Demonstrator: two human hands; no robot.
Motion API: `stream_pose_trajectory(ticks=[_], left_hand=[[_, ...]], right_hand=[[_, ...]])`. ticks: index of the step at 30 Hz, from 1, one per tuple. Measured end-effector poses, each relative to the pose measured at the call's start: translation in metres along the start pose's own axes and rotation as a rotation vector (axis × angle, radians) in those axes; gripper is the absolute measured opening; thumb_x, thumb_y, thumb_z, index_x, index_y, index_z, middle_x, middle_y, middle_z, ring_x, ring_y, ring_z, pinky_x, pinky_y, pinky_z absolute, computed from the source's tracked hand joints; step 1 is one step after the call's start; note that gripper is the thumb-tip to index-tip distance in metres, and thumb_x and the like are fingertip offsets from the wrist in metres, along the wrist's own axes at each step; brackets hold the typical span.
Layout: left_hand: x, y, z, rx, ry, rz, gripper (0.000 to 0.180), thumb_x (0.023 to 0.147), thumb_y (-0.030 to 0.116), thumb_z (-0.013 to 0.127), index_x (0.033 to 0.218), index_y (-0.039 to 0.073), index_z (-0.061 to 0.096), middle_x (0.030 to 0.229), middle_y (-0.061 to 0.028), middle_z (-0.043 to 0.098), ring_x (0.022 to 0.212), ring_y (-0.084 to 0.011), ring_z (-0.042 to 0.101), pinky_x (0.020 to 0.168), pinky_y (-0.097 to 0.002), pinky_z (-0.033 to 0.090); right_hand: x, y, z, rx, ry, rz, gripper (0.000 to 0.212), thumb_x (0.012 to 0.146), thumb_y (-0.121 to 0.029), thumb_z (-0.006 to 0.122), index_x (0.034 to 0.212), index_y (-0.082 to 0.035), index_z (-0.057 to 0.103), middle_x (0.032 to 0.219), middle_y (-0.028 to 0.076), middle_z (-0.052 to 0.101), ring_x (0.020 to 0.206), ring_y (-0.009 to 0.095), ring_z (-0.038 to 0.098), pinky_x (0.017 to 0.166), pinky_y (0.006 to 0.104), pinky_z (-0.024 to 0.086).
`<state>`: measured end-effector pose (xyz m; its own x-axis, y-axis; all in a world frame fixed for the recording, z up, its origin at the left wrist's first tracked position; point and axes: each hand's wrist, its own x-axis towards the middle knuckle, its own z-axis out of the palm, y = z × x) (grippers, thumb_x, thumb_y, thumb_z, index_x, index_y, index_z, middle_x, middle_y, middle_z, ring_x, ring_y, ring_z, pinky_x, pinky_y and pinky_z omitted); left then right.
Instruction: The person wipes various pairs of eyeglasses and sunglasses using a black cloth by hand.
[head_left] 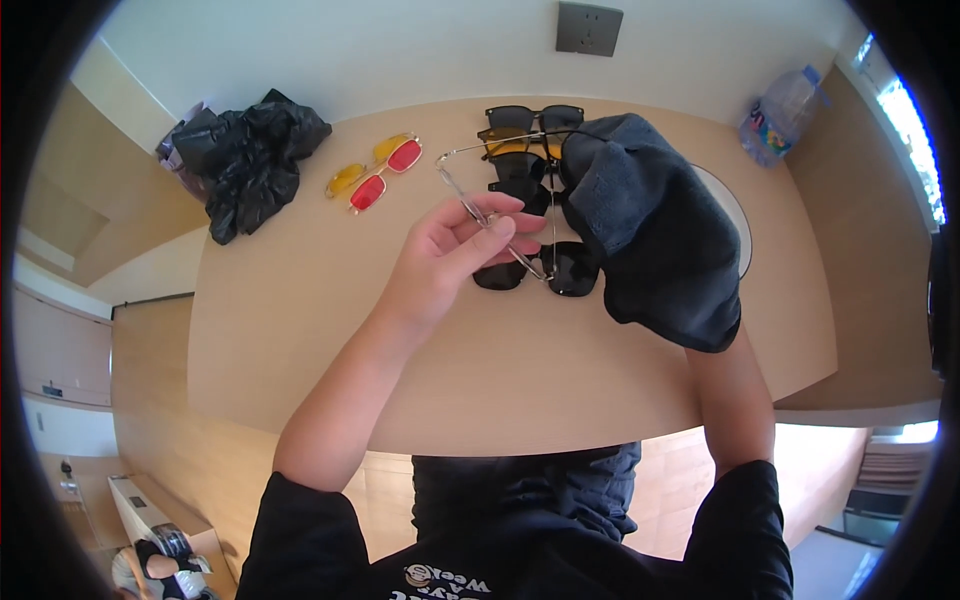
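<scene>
My left hand [455,240] is closed on the front of a pair of thin metal-framed glasses [458,188], seen nearly edge-on. Both temples stretch away from the fingers, and one dark temple tip reaches the cloth. A dark grey cloth [665,230] drapes over my right hand, hiding all its fingers; only the forearm [735,400] shows below. The cloth is held up close beside the glasses. Beneath them, dark sunglasses [575,270] lie on the table, with more pairs in a column beyond, including a black pair [535,118] and an amber-lensed pair [503,147].
Red-lensed glasses [369,193] and yellow-lensed glasses [346,179] lie at the left on the wooden table [300,330]. A crumpled black plastic bag [250,160] sits at the far left. A white round object [735,205] shows behind the cloth; a plastic bottle [782,115] stands far right.
</scene>
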<state>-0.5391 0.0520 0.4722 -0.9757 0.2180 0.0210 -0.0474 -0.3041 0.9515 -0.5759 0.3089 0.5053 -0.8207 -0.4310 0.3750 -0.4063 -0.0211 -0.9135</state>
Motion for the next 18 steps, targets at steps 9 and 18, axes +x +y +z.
stream_pose_trajectory(ticks=[9, 18], left_hand=[[-0.005, -0.001, 0.002, 0.095, -0.239, -0.035, 0.043, 0.104, 0.017, 0.071, 0.144, 0.003, 0.064, 0.132, -0.0127, 0.073, 0.113, -0.0184, 0.072, 0.104, -0.0333, 0.054], [-0.004, -0.009, 0.007, 0.343, -0.205, 0.128, 0.048, 0.102, 0.011, 0.073, 0.149, 0.007, 0.063, 0.144, -0.0096, 0.064, 0.126, -0.0185, 0.063, 0.11, -0.0355, 0.05]], right_hand=[[0.006, 0.015, -0.004, -0.059, -0.133, -0.268, 0.044, 0.091, 0.002, 0.067, 0.135, 0.005, 0.06, 0.128, 0.012, 0.068, 0.118, 0.024, 0.066, 0.099, 0.0375, 0.055], [0.016, -0.003, -0.01, -0.425, -0.189, -0.52, 0.036, 0.057, 0.008, 0.068, 0.092, -0.001, 0.068, 0.096, 0.012, 0.072, 0.104, 0.04, 0.068, 0.096, 0.042, 0.055]])
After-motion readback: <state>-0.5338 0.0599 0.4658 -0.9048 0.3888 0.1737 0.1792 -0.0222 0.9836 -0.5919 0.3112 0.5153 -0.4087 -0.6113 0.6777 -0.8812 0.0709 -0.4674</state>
